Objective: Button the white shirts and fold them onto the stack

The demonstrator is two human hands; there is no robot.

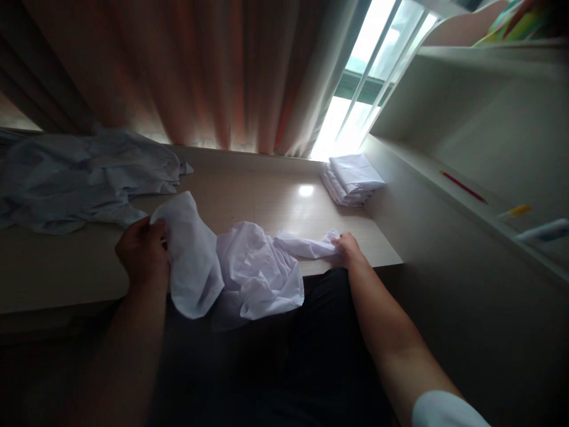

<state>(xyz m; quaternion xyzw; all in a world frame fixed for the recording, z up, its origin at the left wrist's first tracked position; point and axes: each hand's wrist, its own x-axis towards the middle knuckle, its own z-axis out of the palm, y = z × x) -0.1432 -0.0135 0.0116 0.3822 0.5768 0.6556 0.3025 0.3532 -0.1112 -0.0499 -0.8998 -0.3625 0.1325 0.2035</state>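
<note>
A crumpled white garment point(262, 267) stretches between my two hands and hangs over the front edge of the wooden surface. My left hand point(144, 249) pinches its left part, which is lifted a little and droops. At the other end, my right hand point(348, 244) grips a narrow, twisted strip of the same cloth, low over the surface near its right front. The garment's exact kind cannot be made out. Its middle lies bunched in loose folds.
A loose heap of white cloth point(89, 175) lies on the left of the surface point(284, 201). Folded white cloths point(353, 178) are stacked at the back right, against a side panel. Curtains point(200, 71) hang behind. A red pencil point(463, 187) lies on the right shelf.
</note>
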